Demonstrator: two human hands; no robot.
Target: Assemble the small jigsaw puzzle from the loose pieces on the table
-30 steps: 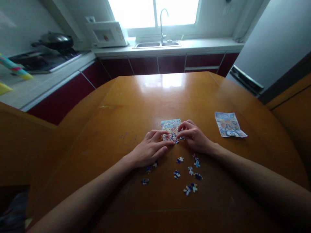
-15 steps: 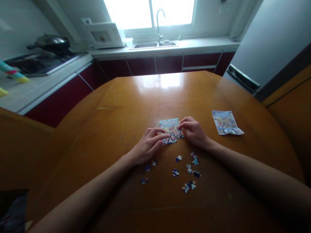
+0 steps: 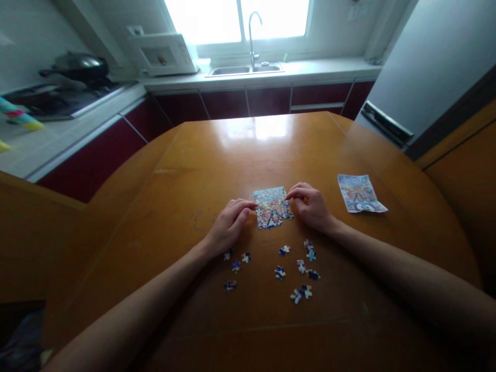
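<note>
A partly assembled jigsaw puzzle (image 3: 271, 205) with a colourful crowded picture lies flat on the wooden table, its lower edge uneven. My left hand (image 3: 231, 222) rests at its left side, fingers stretched out and fingertips at the edge. At the right edge is my right hand (image 3: 308, 204), its fingers loosely bent and the index fingertip on or beside the puzzle; nothing shows in it. Several loose puzzle pieces are scattered nearer me, among them a dark blue and white piece (image 3: 279, 273), a light blue piece (image 3: 311, 254) and a dark piece (image 3: 230, 285).
A creased picture sheet (image 3: 361, 194) lies on the table (image 3: 217, 170) to the right. Beyond stand a counter with a sink (image 3: 228, 71), a white microwave (image 3: 166, 54), a stove with a pan (image 3: 79, 67), and a fridge (image 3: 430, 67) at the right.
My left hand has drawn back leftward off the puzzle to its left edge, uncovering the picture. My right hand has shifted only slightly. A loose piece near my left wrist has come into view.
</note>
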